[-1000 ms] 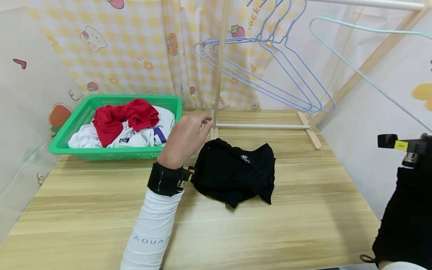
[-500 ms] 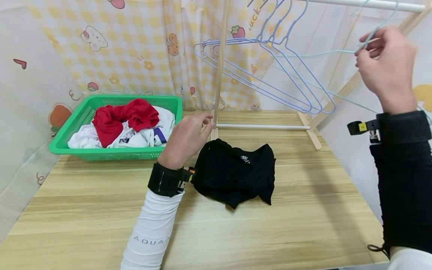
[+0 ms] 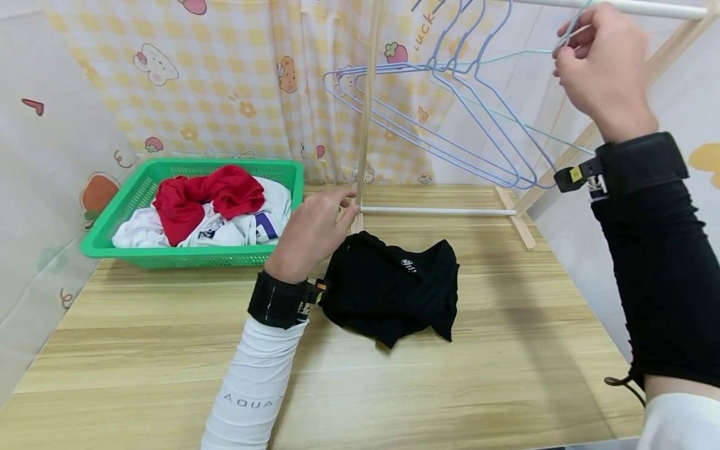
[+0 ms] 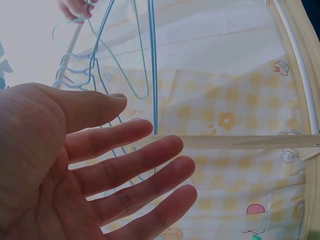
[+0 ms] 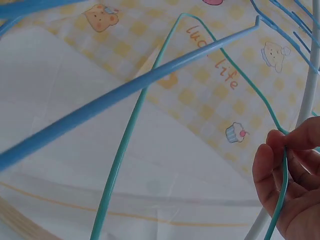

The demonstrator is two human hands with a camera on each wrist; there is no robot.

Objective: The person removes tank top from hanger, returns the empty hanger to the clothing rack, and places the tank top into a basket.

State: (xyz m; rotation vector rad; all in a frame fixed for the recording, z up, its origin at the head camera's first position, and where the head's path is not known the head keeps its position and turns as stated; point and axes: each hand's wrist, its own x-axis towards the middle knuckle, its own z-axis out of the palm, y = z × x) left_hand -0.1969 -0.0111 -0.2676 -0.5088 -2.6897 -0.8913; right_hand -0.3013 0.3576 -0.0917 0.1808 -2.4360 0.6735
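Observation:
My right hand (image 3: 610,75) is raised near the rack's white rail (image 3: 669,9) and pinches a mint-green wire hanger (image 5: 121,160) near the base of its hook. In the head view, this hanger lies partly behind the blue hangers (image 5: 125,91), which hang from the rail. Down by the rack's wooden upright (image 3: 367,112), my left hand (image 3: 309,234) has relaxed fingers and holds nothing; the left wrist view shows its palm and spread fingers. A black garment (image 3: 388,287) with a white neck print lies bunched on the table, just right of the left wrist.
A green basket (image 3: 185,252) at the back left contains a red garment (image 3: 194,200) and white ones. The rack's lower bar (image 3: 439,210) runs along the back of the wooden table (image 3: 450,387). A patterned curtain (image 3: 225,81) hangs behind.
My right hand came up into view from the right with the mint-green hanger, then moved further up and left along the rail. The left hand and black garment have stayed put.

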